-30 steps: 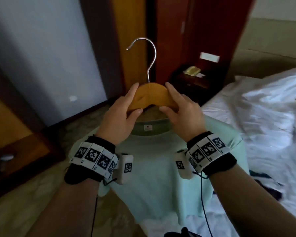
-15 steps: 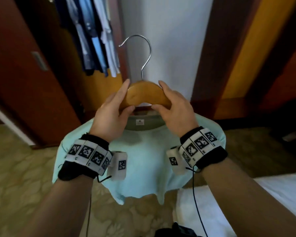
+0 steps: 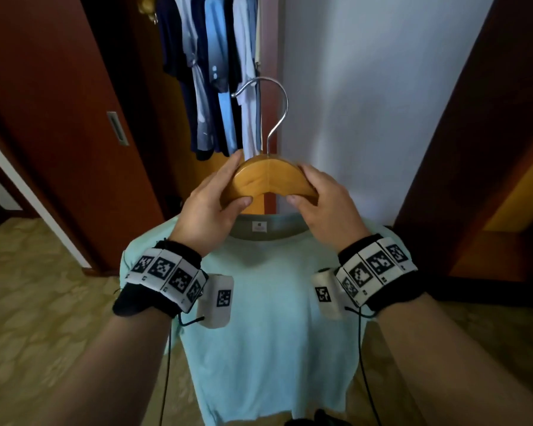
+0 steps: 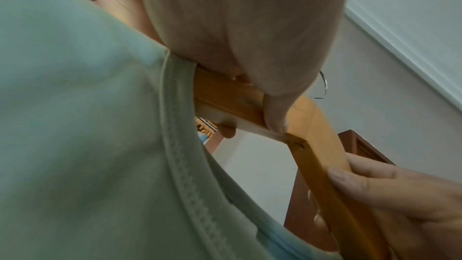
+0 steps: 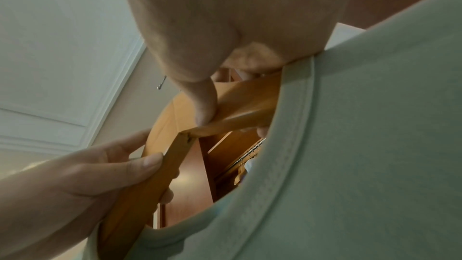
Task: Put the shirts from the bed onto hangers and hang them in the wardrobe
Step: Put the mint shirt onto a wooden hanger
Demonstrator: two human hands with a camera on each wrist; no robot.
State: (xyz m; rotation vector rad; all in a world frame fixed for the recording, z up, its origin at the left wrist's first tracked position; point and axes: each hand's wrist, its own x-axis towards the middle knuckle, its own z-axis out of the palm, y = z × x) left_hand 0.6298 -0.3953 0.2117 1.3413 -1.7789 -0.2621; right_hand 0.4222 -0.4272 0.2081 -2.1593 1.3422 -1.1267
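A mint-green T-shirt (image 3: 268, 302) hangs on a wooden hanger (image 3: 268, 179) with a metal hook (image 3: 274, 103), held up in front of me. My left hand (image 3: 216, 207) grips the hanger's left arm, thumb under and fingers over. My right hand (image 3: 323, 204) grips its right arm the same way. In the left wrist view my thumb presses the wooden hanger (image 4: 250, 110) beside the shirt collar (image 4: 180, 145). The right wrist view shows the wooden hanger (image 5: 237, 110) pinched above the shirt collar (image 5: 290, 135). The open wardrobe, with several hung shirts (image 3: 216, 72), lies straight ahead.
A dark red wardrobe door (image 3: 59, 118) with a recessed handle (image 3: 117, 128) stands left. A white wall (image 3: 366, 87) is right of the hung clothes, then another dark wooden panel (image 3: 490, 133). Patterned carpet (image 3: 28, 302) covers the floor.
I have turned left from the bed toward the wardrobe, so the hung clothes now sit ahead and nearer. Both hands keep the same grip on the hanger.
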